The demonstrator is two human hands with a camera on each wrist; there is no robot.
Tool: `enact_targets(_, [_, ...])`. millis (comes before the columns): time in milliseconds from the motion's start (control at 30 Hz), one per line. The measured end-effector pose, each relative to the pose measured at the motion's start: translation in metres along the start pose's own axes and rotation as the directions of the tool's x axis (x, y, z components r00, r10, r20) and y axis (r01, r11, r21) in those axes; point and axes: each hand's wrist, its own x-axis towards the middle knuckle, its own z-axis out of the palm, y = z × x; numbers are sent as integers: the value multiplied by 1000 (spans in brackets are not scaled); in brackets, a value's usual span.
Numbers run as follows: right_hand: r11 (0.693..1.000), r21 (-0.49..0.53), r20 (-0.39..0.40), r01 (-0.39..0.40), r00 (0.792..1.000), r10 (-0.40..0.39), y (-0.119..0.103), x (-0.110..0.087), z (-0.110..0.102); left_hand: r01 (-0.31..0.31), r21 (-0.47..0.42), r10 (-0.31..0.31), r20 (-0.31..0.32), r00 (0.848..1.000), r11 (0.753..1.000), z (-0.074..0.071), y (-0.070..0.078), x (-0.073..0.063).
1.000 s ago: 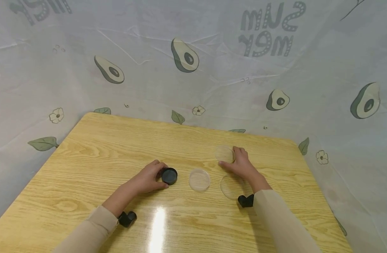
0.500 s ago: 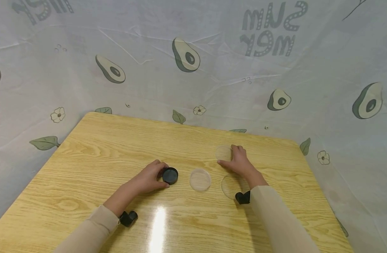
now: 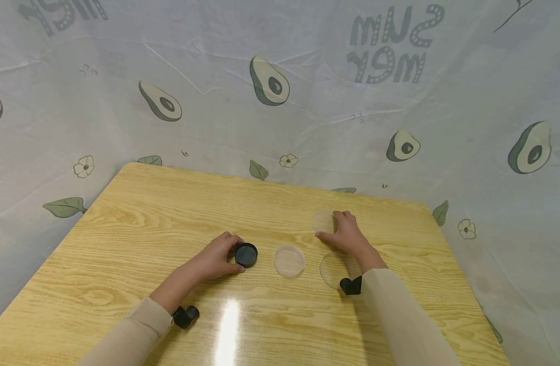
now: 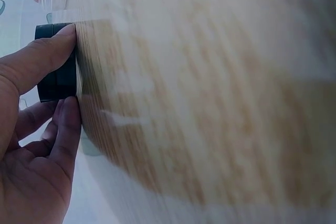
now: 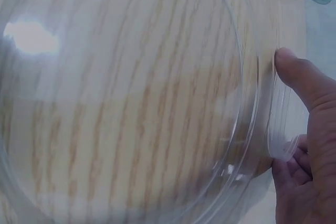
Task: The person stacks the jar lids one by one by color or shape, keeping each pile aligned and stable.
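My left hand [image 3: 215, 256] grips a short, round black container [image 3: 246, 255] standing on the wooden table. The left wrist view shows thumb and fingers on opposite sides of that container, with a seam round its wall. Towards the back right, my right hand [image 3: 350, 236] holds a clear petri dish [image 3: 323, 222] by its sides, thumb at the near edge and fingers behind. A second clear petri dish [image 3: 289, 261] lies between the hands. Under the right wrist is a wider clear dish [image 3: 330, 272], whose rim fills much of the right wrist view.
Yellow wood-grain tabletop [image 3: 193, 198] spreads around the hands, with a bright light reflection near its front. A pale curtain [image 3: 206, 122] printed with avocados hangs behind the table. Black wrist mounts [image 3: 351, 285] sit low over the table.
My right hand has shifted slightly left against the far petri dish since one second ago. The left hand, the black container and the other dishes stay where they were.
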Motion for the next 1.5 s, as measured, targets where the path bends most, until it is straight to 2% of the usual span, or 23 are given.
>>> enact_targets(333, [1000,-21,-9,-14,1000,14,1,2,1,-19,8,19,0,1000,1000,-1,0,-1])
enact_targets(700, [999,-52,-25,-6,1000,5,3,-4,-4,-31,13,31,-2,1000,999,-1,0,-1])
enact_targets(1067, [999,-25,-31,45,998,-46,3,-11,-11,-34,16,34,0,999,999,-2,-1,1])
enact_targets(1267, [995,-70,-33,69,997,-71,6,-18,-10,-40,26,40,-1,999,999,-2,0,2])
enact_targets(1500, [994,-66,-26,83,996,-85,4,-27,-10,-41,32,41,-5,999,999,-2,-1,1])
